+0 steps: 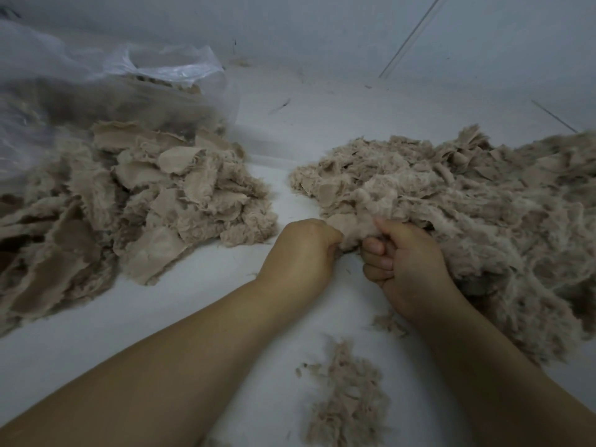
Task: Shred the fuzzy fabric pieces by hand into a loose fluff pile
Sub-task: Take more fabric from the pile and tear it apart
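Nearest me, a small scatter of loose fluff (348, 395) lies on the white table (193, 317) between my forearms. Beyond it, my left hand (301, 254) and right hand (408, 266) sit close together, fingers of both curled tight around one fuzzy fabric piece (356, 232). That piece touches the near edge of the fluff pile (467, 201) at right. Unshredded fabric pieces (135, 201) are heaped at left, spilling from a clear plastic bag (96, 79) at far left.

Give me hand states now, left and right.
Left hand: closed on the fabric piece.
Right hand: closed on the same piece.
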